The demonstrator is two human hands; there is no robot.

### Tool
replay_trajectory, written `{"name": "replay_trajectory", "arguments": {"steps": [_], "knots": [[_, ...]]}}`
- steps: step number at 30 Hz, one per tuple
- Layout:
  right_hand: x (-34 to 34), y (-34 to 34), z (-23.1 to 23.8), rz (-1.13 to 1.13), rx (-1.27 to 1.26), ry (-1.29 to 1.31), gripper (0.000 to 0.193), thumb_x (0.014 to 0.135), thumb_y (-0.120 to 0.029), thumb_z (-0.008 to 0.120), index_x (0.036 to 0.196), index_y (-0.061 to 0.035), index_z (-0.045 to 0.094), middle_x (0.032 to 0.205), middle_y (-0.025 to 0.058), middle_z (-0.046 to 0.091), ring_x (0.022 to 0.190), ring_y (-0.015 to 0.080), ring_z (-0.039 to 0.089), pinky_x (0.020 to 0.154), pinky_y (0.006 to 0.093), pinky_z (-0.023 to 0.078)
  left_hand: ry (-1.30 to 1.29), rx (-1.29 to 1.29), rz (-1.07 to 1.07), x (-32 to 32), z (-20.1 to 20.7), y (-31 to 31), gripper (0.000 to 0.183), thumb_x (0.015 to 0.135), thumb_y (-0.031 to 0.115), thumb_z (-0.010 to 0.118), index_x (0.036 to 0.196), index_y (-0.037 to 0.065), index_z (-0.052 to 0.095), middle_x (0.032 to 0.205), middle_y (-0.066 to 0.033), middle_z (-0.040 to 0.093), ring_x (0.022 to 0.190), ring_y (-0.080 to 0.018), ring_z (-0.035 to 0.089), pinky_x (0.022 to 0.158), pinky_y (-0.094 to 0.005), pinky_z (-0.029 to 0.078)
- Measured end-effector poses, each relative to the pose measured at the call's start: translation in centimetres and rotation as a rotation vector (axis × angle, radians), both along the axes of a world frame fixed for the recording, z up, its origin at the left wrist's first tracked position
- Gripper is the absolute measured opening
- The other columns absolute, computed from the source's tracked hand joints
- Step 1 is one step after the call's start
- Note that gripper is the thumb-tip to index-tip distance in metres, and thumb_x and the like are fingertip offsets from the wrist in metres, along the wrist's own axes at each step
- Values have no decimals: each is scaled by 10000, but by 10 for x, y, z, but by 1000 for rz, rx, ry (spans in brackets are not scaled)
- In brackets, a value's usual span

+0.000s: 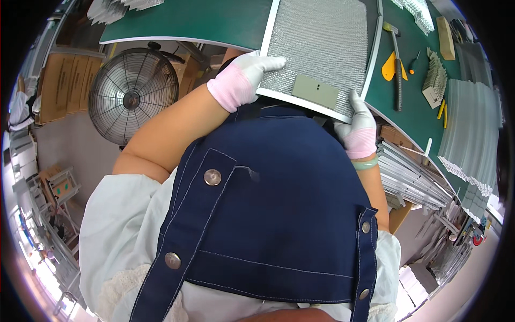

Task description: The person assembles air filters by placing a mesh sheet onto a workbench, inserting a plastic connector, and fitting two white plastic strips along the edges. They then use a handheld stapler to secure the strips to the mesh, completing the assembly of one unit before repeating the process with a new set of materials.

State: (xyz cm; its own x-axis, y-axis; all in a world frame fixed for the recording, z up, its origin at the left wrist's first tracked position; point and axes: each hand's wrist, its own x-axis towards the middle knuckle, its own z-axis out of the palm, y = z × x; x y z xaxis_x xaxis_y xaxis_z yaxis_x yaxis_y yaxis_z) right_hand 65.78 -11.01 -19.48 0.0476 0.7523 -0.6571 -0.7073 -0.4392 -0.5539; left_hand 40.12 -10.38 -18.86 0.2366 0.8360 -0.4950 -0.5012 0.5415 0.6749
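Note:
A silvery mesh filter panel (322,43) with a white metal frame (306,103) lies over the near edge of the green table. My left hand (244,78), in a white glove with a pink cuff, grips the panel's left side near the corner, thumb on top of the mesh. At the near right corner my right hand (357,126), gloved alike, holds the frame with its thumb up over the edge; its other fingers are mostly hidden below. A flat grey-green plate (315,92) with small dark slots sits on the mesh along the near frame bar.
On the green table (204,21) to the right lie a hammer (398,70), an orange scraper (387,67), a screwdriver (414,62) and stacked metal sheets (469,134). Below are bundled metal strips (413,177). A floor fan (132,96) stands at left, near cardboard boxes (67,86).

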Motion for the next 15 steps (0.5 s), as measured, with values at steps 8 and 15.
{"name": "replay_trajectory", "arguments": {"steps": [8, 15], "knots": [[11, -5, 1, 246, -63, 15, 277, 975, -136, 577, 1229, -30, 544, 1218, 144, 601, 1108, 298, 608, 982, 510, 500, 1, -151, -59, -13, -18, -21, 306, 1002, 189, 548, 1201, -44, 556, 1158, -110, 644, 1086, -215, 644, 924, -385, 566], [13, -7, -2, 483, -10, 96, 245, 979, -123, 550, 1165, 34, 577, 1132, 162, 642, 1051, 282, 646, 867, 424, 564, -51, -149, -71, -8, -13, -18, 297, 997, 197, 562, 1225, 7, 556, 1183, -116, 628, 1120, -236, 632, 952, -391, 560]]}}
